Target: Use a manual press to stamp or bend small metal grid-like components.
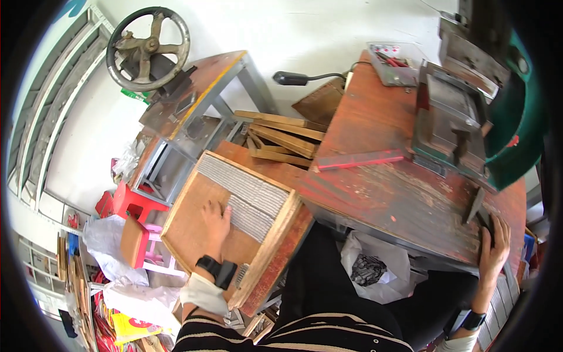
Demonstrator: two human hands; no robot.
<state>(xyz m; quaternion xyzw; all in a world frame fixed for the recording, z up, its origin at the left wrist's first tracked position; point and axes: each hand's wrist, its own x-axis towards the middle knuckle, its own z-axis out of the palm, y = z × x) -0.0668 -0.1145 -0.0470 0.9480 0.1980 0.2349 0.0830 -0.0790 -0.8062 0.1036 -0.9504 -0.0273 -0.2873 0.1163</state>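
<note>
My left hand [216, 222] lies flat inside a shallow wooden tray [189, 226], with its fingertips on the rows of small grey metal pieces [249, 196] packed along the tray's far side. A black watch sits on that wrist. My right hand [494, 249] grips the near right edge of the worn red wooden workbench [387, 188], fingers curled over a dark part at the corner. Neither hand holds a loose object.
A green and grey machine [463, 111] stands on the bench's far right, with a red ruler [359, 160] lying beside it. Wooden slats [281, 138] are stacked behind the tray. A handwheel press [149, 47] stands at the far left. A white bag [375, 270] hangs under the bench.
</note>
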